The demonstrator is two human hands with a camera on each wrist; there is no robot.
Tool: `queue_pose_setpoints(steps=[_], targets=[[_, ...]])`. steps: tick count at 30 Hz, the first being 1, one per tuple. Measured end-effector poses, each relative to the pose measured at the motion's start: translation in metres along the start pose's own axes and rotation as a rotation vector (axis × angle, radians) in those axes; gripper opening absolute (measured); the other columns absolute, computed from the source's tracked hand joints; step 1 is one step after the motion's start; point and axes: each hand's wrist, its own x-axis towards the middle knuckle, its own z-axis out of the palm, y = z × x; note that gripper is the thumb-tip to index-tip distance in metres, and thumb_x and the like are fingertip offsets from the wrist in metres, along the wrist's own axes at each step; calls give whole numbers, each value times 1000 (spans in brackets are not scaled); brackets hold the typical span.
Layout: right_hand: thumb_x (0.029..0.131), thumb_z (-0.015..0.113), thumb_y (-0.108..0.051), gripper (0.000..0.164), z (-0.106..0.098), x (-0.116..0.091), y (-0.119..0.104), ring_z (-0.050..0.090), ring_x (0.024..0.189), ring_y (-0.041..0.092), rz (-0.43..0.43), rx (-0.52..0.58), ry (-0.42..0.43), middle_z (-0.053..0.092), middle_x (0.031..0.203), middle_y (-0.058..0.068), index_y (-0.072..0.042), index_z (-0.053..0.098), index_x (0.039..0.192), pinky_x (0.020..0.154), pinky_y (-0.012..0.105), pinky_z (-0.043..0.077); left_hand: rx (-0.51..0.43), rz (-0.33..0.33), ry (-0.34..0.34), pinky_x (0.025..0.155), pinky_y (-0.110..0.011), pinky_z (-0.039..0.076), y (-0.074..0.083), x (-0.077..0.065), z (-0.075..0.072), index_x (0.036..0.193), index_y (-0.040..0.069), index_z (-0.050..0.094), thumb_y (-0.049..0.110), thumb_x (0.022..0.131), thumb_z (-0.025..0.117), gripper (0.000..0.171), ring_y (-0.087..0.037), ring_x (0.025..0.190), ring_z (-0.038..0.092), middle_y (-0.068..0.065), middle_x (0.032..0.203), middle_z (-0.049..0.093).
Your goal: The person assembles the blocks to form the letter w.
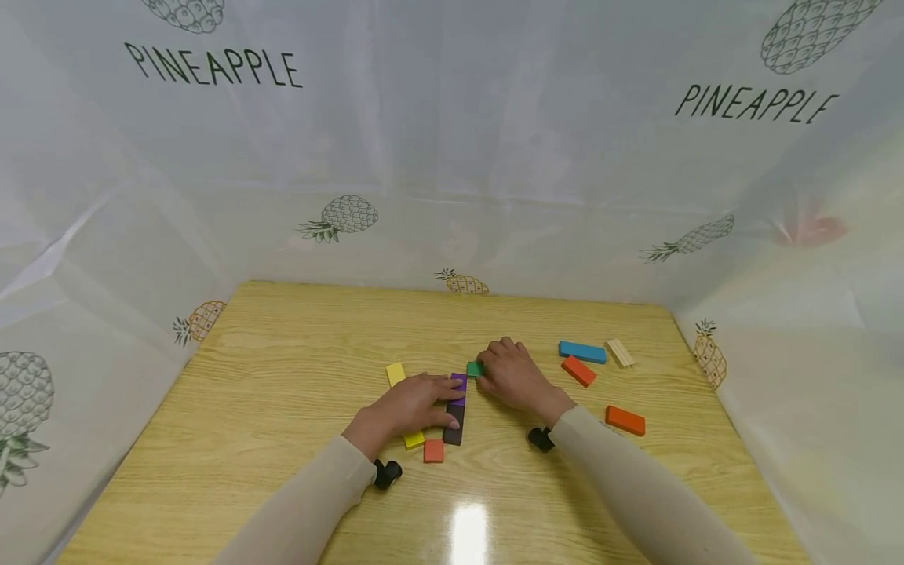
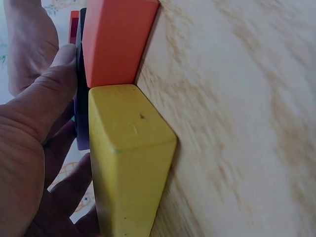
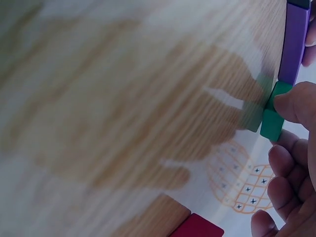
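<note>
My left hand [image 1: 413, 404] rests on a purple block [image 1: 458, 383] and a black block [image 1: 453, 433], which lie end to end. Its fingers reach across the purple one and the thumb touches the black one. Pinched between thumb and fingers of my right hand [image 1: 514, 377] is a green block [image 3: 271, 118], close to the far end of the purple block. Yellow [image 1: 395, 373] shows on both sides of my left hand, its middle hidden; I cannot tell if it is one block or two. A salmon-red block [image 1: 434, 451] sits by the near yellow end.
To the right lie a blue block [image 1: 582, 352], a ribbed pale wooden piece [image 1: 620, 353] and two orange-red blocks, one farther back [image 1: 579, 371] and one nearer [image 1: 625, 421]. A pineapple-print sheet [image 1: 452, 157] hangs behind and beside the wooden table [image 1: 282, 345].
</note>
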Motion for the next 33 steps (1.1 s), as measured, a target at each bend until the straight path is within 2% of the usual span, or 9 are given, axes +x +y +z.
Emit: queue_pose_setpoints(steps=[33], targets=[[103, 69, -32, 33, 2, 1, 0, 53, 104, 26, 22, 21, -29, 68, 118, 8, -9, 71, 127, 90, 47, 49, -1, -10, 2, 128, -48, 33, -1, -1, 1, 154, 22, 57, 49, 99, 71, 62, -24, 156, 40, 9, 166, 43]])
